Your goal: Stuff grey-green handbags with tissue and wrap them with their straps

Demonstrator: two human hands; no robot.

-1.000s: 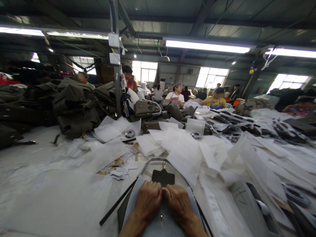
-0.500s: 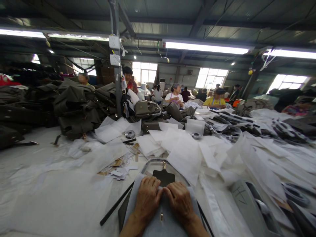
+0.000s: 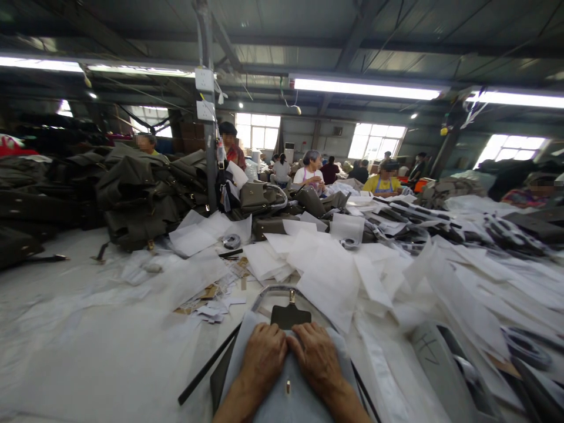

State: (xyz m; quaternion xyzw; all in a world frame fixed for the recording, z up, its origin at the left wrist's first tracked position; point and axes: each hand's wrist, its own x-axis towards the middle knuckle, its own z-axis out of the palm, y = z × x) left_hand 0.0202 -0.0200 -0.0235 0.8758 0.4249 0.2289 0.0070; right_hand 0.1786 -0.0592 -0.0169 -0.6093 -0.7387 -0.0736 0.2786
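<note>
Both hands have kept their place on the bag, yet the fingers, curled into near fists a second ago, now lie longer and flatter on the pale sheet (image 3: 282, 405), the change plainer in the right. The bag (image 3: 222, 373) lies on the desk (image 3: 79, 241) directly in front of the person, the sheet over it and the gold stud (image 3: 288, 386) showing between the wrists. The left hand (image 3: 264, 355) and right hand (image 3: 316, 358) come up from the near edge, backs upward, angled in toward each other, fingers bent near the sheet's far edge, thumbs inward and close together. Whether either grip is pinching the sheet, I cannot tell. A black strap (image 3: 209, 365) slants out left of the bag. Just beyond the fingers sit the dark tab (image 3: 291, 317), its gold clip (image 3: 292, 296), and the arched handle (image 3: 264, 292). A grey tape dispenser (image 3: 445, 370) stands to the right. Farther out, white sheets (image 3: 328, 273) spread over small cards (image 3: 211, 311) and coiled rolls (image 3: 231, 241), then heaped dark bags (image 3: 136, 194) lie at the left. Across the desk, the person in yellow (image 3: 382, 183) has drawn in an arm that was reaching sideways; another in white (image 3: 311, 173) sits nearby.
</note>
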